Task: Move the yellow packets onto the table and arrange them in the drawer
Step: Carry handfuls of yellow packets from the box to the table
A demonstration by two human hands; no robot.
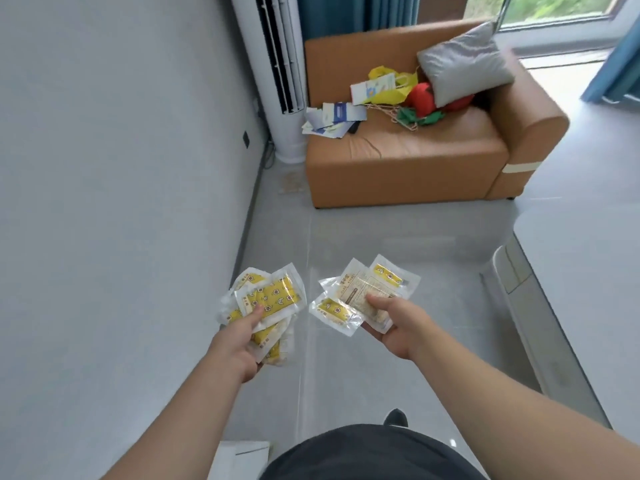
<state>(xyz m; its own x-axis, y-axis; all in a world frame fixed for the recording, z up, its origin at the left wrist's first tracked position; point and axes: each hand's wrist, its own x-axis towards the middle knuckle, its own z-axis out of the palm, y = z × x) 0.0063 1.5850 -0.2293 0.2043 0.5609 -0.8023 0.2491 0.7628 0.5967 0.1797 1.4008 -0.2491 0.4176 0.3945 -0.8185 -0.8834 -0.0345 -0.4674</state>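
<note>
You are holding yellow packets (273, 296) in two bunches, one in each hand. Your left hand (239, 344) is gripping at least five, overlapping too much for an exact count. Your right hand (391, 327) is pinching what looks like four: two are showing yellow faces, one is showing its printed back, and one is peeking out behind. One sofa (408, 168) is carrying one grey cushion (464, 64).

Home, living room. Tan leather sofa (408, 161) upper centre; grey cushion (464, 64), red plush toy (422, 98) and paper bags (341, 114) strewn on seat. Tall standing air conditioner (273, 74) in corner, upper left. Blue curtains (346, 12) and window (554, 8) along top edge. Grey tiled floor (363, 237); wall socket (246, 139) at left; white bench (581, 271) at right edge.
</note>
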